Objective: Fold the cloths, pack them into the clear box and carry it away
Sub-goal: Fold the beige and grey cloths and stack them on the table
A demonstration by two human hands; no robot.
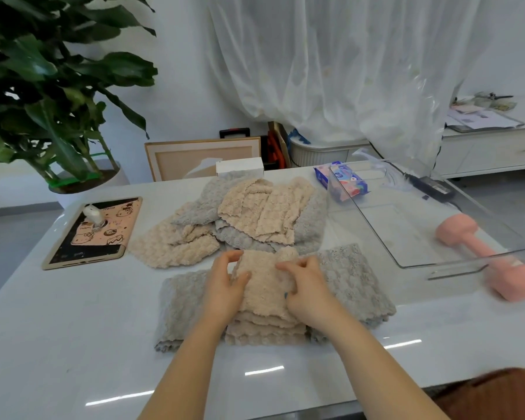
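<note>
Cloths all lie on the white table point(73, 328), none in the clear box point(455, 260) yet; it sits on the right. Unfolded heap point(255, 216) lies far-centre. Grey cloth point(352, 280) is spread flat near the front edge, with the beige stack point(265, 298) on top of it. Left hand point(225, 286) and right hand point(306, 286) each pinch the top beige layer, fingers curled into it. Risks: the fluffy fold may spring open on release, layers may skew on lifting, and the pink dumbbell point(515, 283) just beside the box could get knocked.
</note>
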